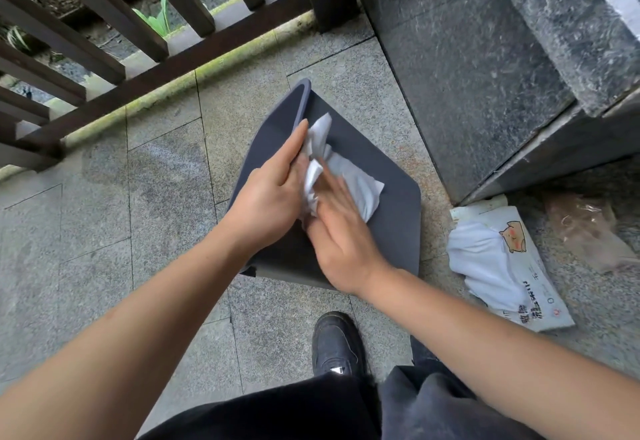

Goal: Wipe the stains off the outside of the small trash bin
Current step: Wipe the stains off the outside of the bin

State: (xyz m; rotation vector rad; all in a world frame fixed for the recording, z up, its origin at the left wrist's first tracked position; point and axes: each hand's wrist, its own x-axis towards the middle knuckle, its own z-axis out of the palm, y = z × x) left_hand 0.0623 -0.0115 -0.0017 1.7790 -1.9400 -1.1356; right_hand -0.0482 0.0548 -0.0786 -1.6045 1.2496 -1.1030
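With the small trash bin [398, 218] lying on its side on the floor [156, 197], the left hand [273, 194] pinches the bunched wipe [360, 187], and the flat, straight-fingered right hand [343, 235] should press it firmly across each stain.

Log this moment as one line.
trash bin on its side | wipe on its outer wall | left hand gripping wipe | right hand flat on wipe

The bin [391, 204] looks like smooth, matt dark plastic. The white wipe [356, 183] is soft and crinkled, paper or cloth. The floor tiles [166, 197] are rough speckled stone, the pillar [467, 76] shiny stone, the railing [194, 55] dark wood.
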